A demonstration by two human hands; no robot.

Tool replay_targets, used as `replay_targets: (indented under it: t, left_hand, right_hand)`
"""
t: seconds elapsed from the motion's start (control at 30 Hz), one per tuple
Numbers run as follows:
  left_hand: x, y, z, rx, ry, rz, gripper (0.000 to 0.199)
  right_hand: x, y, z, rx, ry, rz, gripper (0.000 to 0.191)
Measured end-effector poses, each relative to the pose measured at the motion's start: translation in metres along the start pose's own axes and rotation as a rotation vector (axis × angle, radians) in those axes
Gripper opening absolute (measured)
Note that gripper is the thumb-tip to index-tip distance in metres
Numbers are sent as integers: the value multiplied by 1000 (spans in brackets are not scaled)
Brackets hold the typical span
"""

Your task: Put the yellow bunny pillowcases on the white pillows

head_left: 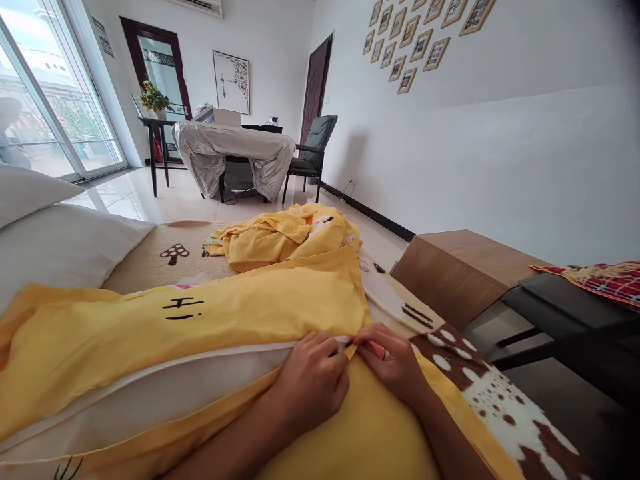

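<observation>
Pinching the yellow cover (270, 300), long toward the frame's lower left (nearer left hand (316, 377)), with that and right hand (393, 363) nearly closed.

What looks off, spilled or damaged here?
The yellow fabric cover printed "Hi" gapes along its long edge, exposing the white cloth insert. Beyond it, a crumpled yellow printed cloth lies heaped rather than flat on the beige patterned blanket. No spill or damage shows.

At the right end of a long yellow fabric pillowcase (265, 300) lettered "Hi", the left hand (313, 373) and the right hand (390, 360) grip its open edge. A pale white cushion (190, 387) shows in the opening. Beyond lies crumpled yellow printed cloth (273, 237); plain white pillows (60, 243) lie far left.
</observation>
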State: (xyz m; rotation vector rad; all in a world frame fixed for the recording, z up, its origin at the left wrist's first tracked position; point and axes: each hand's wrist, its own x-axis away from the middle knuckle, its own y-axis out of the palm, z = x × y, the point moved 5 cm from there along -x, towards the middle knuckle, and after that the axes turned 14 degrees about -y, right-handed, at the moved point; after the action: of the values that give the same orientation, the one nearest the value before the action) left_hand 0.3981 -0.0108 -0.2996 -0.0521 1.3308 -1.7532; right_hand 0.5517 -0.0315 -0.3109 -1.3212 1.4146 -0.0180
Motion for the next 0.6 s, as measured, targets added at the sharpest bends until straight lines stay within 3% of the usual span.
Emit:
replay_targets:
  t: [0.1,0.2,0.37,0.6]
  left_hand:
    - [-1,1,-1,12,-21,-3,13]
    - [-3,5,-4,15,-77,-91,15]
    - [-6,8,-8,-39,-189,-198,20]
    - [-10,8,-9,9,-262,-248,25]
  right_hand:
    - [2,-1,2,-100,36,33,9]
    - [3,1,3,-186,83,23,7]
    - [0,4,-1,-123,89,-50,10]
    - [-2,3,-7,-95,45,-34,12]
